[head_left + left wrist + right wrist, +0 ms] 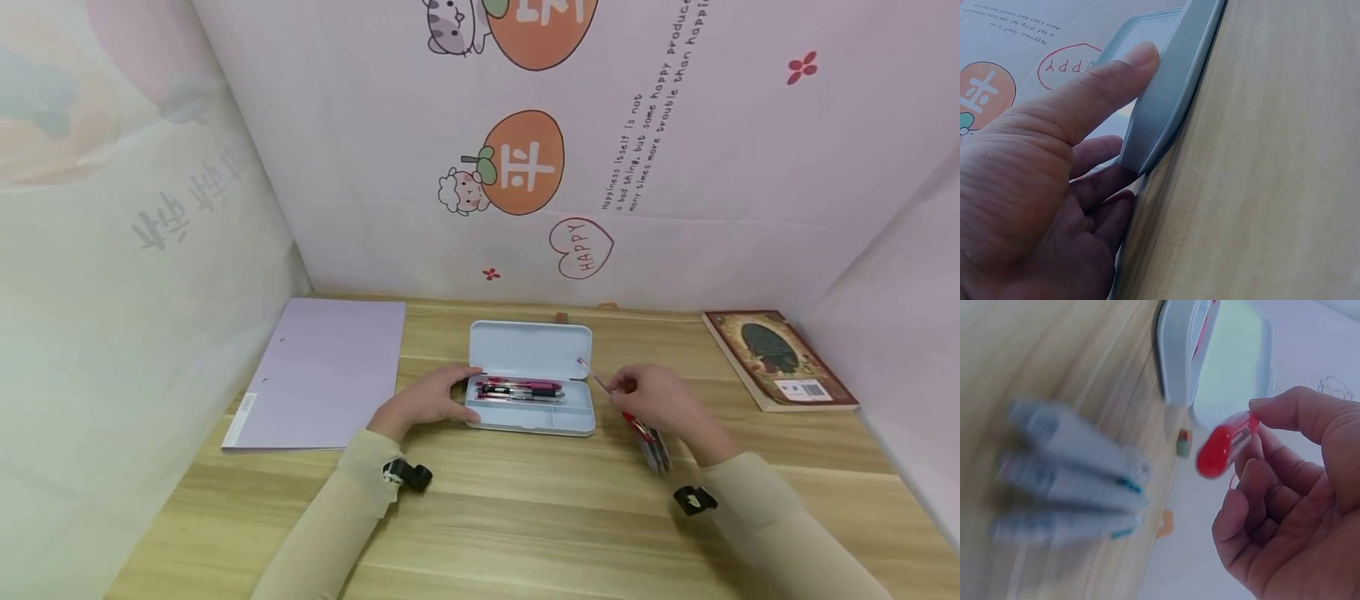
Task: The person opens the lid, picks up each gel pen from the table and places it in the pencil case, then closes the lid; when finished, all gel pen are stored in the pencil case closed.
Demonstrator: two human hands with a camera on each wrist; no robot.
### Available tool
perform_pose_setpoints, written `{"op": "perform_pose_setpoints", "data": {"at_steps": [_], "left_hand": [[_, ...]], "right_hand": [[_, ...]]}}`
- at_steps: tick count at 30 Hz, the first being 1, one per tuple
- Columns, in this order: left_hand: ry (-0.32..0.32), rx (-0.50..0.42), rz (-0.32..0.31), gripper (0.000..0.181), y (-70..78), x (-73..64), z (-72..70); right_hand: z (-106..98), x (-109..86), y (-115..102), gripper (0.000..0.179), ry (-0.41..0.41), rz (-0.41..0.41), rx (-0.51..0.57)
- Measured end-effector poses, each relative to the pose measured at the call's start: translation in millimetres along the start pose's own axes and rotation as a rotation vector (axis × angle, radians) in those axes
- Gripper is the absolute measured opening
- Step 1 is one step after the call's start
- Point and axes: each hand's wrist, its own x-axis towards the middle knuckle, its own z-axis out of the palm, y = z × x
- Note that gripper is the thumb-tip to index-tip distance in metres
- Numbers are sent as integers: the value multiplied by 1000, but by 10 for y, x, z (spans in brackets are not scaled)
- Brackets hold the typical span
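Here we have a slim pen point(1227, 447), red-ended and partly clear, up off the worktop point(525, 517) just to the right of the pencil case point(510, 415). We judge it light and stiff, its smooth barrel perhaps a little slippery, so a pinch around the middle looks the safest hold. The case seems rigid and light too, liable to skid if nudged; its short end gives us a good grip, away from the raised lid point(528, 350).

Now to the fingers! On the right hand point(660, 404), thumb and forefinger pinch the pen with hardly any gap; the others curl loosely, and whether they touch it we can't tell. Over on the left hand point(427, 398), thumb and fingers spread across the case's left end and grip it, thumb against the front wall. Several pens point(521, 390) lie in the back compartment, while three grey markers point(1072, 484) rest beside the right hand.
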Motion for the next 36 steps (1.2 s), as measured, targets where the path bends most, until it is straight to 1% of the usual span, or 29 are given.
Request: {"op": "perform_pose_setpoints", "data": {"at_steps": [5, 12, 16, 24, 29, 36], "left_hand": [[3, -3, -5, 92, 8, -4, -2], [-3, 3, -10, 91, -11, 7, 3], [-6, 8, -13, 92, -15, 5, 1], [-9, -5, 1, 93, -23, 12, 3], [-13, -13, -6, 93, -27, 17, 3], [-11, -14, -12, 92, -20, 9, -4]], "right_hand": [[112, 123, -115, 18, -16, -92, 0], [265, 290, -277, 16, -63, -256, -48], [341, 367, -372, 15, -74, -305, -78], [453, 459, -497, 12, -96, -348, -76], [520, 490, -504, 11, -113, -353, -83], [587, 511, -485, 11, -118, -350, -124]]}}
